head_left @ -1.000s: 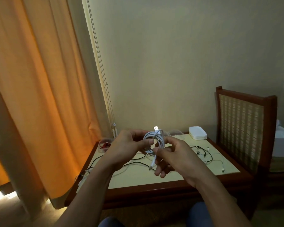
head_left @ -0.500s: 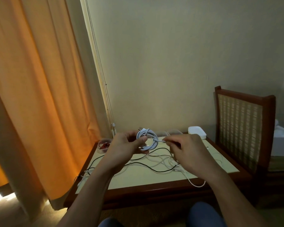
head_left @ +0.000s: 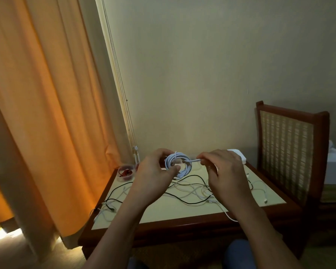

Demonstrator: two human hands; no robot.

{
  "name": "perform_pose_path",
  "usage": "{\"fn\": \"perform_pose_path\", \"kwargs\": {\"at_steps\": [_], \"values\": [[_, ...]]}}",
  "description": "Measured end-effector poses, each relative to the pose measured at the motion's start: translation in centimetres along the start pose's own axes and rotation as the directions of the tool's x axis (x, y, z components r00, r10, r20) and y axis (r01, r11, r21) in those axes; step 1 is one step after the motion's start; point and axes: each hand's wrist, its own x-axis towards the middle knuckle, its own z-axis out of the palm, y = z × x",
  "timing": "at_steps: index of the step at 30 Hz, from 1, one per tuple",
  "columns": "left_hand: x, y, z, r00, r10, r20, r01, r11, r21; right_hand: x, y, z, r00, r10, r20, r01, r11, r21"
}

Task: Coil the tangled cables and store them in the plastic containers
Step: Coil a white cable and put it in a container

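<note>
A white cable wound into a round coil (head_left: 177, 164) is held above the table. My left hand (head_left: 153, 175) grips the coil's left side, thumb across its lower front. My right hand (head_left: 224, 171) pinches the coil's free end (head_left: 192, 161) and holds it out to the right. Below them a tangle of white and black cables (head_left: 190, 191) lies spread on the table. A round clear plastic container (head_left: 125, 172) with a red cable inside stands at the table's back left corner.
The low wooden table (head_left: 163, 225) has a pale top. A stack of white lids or containers (head_left: 241, 158) sits at its back right, partly behind my right hand. A wooden chair with a woven back (head_left: 287, 152) stands to the right. Orange curtain (head_left: 47, 113) hangs at the left.
My right hand has let go of the coil's front and moved right, drawing the free end out sideways. The coil now faces me as a flat ring in my left hand.
</note>
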Motion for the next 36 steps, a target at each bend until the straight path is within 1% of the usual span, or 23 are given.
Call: {"fn": "perform_pose_path", "kwargs": {"at_steps": [3,4,6,8,11,12,14,16,18,19,21,23,24,25,26,27,28,29,31,33,35,36], "values": [[0.1,0.1,-0.3,0.994,0.081,0.078,-0.095,0.976,0.198,0.5,0.4,0.0,0.992,-0.039,0.121,0.036,0.999,0.022],[0.2,0.3,-0.4,0.988,0.107,0.111,-0.131,0.963,0.235,0.7,0.5,-0.1,0.987,-0.050,0.155,0.045,0.998,0.034],[0.5,0.8,-0.8,0.980,0.116,0.164,-0.156,0.955,0.252,1.1,0.6,-0.4,0.977,-0.075,0.200,0.061,0.995,0.077],[0.7,1.1,-1.3,0.972,0.089,0.219,-0.138,0.966,0.218,1.3,0.7,-0.7,0.970,-0.099,0.220,0.074,0.990,0.118],[0.9,0.9,-1.9,0.964,0.025,0.266,-0.058,0.992,0.115,1.6,1.0,-1.2,0.963,-0.146,0.228,0.120,0.985,0.123],[1.0,0.8,-2.1,0.962,-0.003,0.272,-0.015,0.998,0.063,1.7,1.2,-1.4,0.959,-0.172,0.227,0.153,0.983,0.097],[0.9,0.5,-2.5,0.953,-0.070,0.295,0.104,0.989,-0.101,1.8,1.9,-1.4,0.947,-0.233,0.222,0.236,0.972,0.011],[0.8,0.3,-2.8,0.929,-0.128,0.347,0.241,0.921,-0.306,1.7,2.8,-1.1,0.943,-0.261,0.207,0.286,0.953,-0.098],[0.7,0.3,-2.8,0.909,-0.163,0.385,0.338,0.826,-0.450,1.5,3.0,-0.8,0.961,-0.223,0.164,0.255,0.944,-0.208],[0.6,0.4,-2.7,0.902,-0.173,0.396,0.369,0.786,-0.496,1.3,2.8,-0.7,0.971,-0.197,0.133,0.224,0.947,-0.230],[0.3,0.6,-2.4,0.894,-0.178,0.411,0.402,0.723,-0.562,1.0,2.1,-0.7,0.982,-0.180,0.064,0.189,0.963,-0.193],[0.1,0.9,-2.1,0.899,-0.174,0.403,0.405,0.682,-0.609,0.6,1.3,-0.8,0.987,-0.158,0.004,0.158,0.983,-0.097],[0.0,0.9,-1.9,0.902,-0.173,0.395,0.403,0.665,-0.629,0.5,0.8,-0.9,0.993,-0.114,-0.018,0.114,0.993,-0.021],[-0.1,1.0,-1.7,0.905,-0.171,0.390,0.402,0.648,-0.647,0.4,0.4,-0.9,0.999,-0.038,-0.034,0.041,0.996,0.074],[-0.2,1.0,-1.6,0.906,-0.169,0.389,0.403,0.629,-0.665,0.3,-0.1,-0.9,0.997,0.067,-0.031,-0.060,0.981,0.185],[-0.2,0.9,-1.4,0.906,-0.166,0.389,0.404,0.610,-0.681,0.2,-0.7,-1.0,0.982,0.187,0.005,-0.180,0.936,0.302],[-0.2,0.9,-1.3,0.907,-0.165,0.388,0.405,0.597,-0.693,0.0,-1.1,-1.0,0.954,0.291,0.068,-0.293,0.862,0.414],[-0.1,0.9,-1.2,0.909,-0.167,0.383,0.403,0.594,-0.696,-0.1,-1.4,-0.8,0.922,0.367,0.128,-0.378,0.774,0.508],[-0.1,0.8,-0.9,0.912,-0.178,0.371,0.396,0.626,-0.672,-0.4,-1.5,-0.5,0.858,0.462,0.224,-0.487,0.595,0.640],[-0.2,0.8,-0.7,0.912,-0.170,0.374,0.388,0.659,-0.645,-0.6,-1.6,-0.2,0.797,0.501,0.336,-0.554,0.387,0.737],[-0.3,0.9,-0.6,0.913,-0.164,0.372,0.380,0.671,-0.637,-0.7,-1.7,0.0,0.749,0.485,0.451,-0.580,0.151,0.801],[-0.3,0.9,-0.7,0.917,-0.166,0.364,0.374,0.677,-0.634,-0.7,-1.8,-0.1,0.731,0.463,0.502,-0.591,0.061,0.804]]}}
